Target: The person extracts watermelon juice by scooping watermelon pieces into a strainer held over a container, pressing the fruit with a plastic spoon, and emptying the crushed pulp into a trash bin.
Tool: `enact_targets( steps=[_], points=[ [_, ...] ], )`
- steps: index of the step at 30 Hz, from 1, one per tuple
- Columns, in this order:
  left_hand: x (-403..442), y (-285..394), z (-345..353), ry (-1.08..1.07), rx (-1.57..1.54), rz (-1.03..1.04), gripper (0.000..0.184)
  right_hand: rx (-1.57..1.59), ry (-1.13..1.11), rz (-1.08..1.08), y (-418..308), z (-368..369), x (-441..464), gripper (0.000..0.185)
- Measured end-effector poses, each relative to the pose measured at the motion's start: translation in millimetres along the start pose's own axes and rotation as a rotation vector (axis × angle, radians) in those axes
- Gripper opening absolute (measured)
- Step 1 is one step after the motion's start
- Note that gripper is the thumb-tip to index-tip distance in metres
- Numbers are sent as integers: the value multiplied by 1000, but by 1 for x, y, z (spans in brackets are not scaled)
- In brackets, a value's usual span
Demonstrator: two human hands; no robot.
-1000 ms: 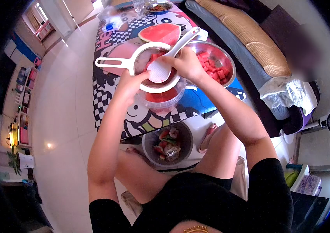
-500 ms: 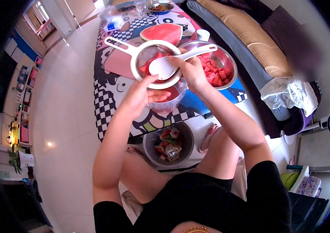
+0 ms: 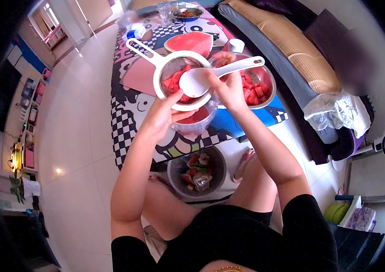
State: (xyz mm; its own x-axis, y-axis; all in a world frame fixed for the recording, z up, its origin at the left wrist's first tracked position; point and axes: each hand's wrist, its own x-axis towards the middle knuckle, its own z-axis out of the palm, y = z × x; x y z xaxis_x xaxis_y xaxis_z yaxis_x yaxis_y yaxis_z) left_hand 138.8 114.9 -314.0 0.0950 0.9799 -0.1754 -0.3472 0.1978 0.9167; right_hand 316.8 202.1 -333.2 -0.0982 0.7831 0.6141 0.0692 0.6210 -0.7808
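My left hand (image 3: pixel 163 113) grips the near rim of a white-rimmed strainer (image 3: pixel 157 81), whose handle points to the upper left. Red watermelon pieces (image 3: pixel 173 82) lie in its mesh. My right hand (image 3: pixel 229 86) holds a white rice spoon (image 3: pixel 194 83) over the strainer, its handle pointing right. Below the strainer is a clear plastic tub (image 3: pixel 201 124) with red contents. A metal bowl (image 3: pixel 272 86) of watermelon cubes stands to the right, partly behind my right hand. A large cut watermelon piece (image 3: pixel 190 42) lies beyond the strainer.
The patterned table (image 3: pixel 133 106) also bears a glass (image 3: pixel 164 12), a dish of food (image 3: pixel 188 13) and a white roll-shaped item (image 3: pixel 236 45). A grey bin (image 3: pixel 172 174) with scraps stands below the near edge. A sofa (image 3: pixel 287 54) runs along the right.
The strainer's handle has swung from pointing left to the upper left. The spoon's handle has turned down toward the right, and my left hand has shifted along the near rim.
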Motion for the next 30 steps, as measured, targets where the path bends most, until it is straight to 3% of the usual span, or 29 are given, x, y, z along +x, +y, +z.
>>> enact_targets(
  steps=[3, 6, 7, 11, 14, 15, 18, 19, 23, 30],
  points=[
    [-2, 2, 2, 67, 51, 54, 43, 73, -15, -36, 6, 1, 6, 32],
    [3, 3, -1, 30, 134, -15, 49, 297, -63, 134, -1, 9, 3, 33],
    [4, 2, -1, 54, 157, 6, 50, 55, -14, 94, -1, 10, 2, 39],
    [5, 1, -1, 106, 243, 53, 51, 169, -311, 317, 0, -1, 13, 48],
    [2, 10, 4, 123, 280, 38, 48, 256, -358, 356, -2, -1, 15, 38],
    [1, 12, 6, 130, 289, 30, 47, 206, -397, 472, -9, -5, 17, 35],
    [4, 12, 10, 189, 279, 53, 44, 164, -424, 505, -16, -4, 16, 37],
    [6, 11, 8, 184, 278, 97, 44, 117, -469, 608, -20, -3, 16, 40],
    [12, 7, 3, 157, 255, 188, 42, 169, -428, 508, -15, 1, 12, 40],
    [3, 11, 16, 208, 266, 111, 40, 266, -314, 539, -11, 4, 14, 32]
  ],
)
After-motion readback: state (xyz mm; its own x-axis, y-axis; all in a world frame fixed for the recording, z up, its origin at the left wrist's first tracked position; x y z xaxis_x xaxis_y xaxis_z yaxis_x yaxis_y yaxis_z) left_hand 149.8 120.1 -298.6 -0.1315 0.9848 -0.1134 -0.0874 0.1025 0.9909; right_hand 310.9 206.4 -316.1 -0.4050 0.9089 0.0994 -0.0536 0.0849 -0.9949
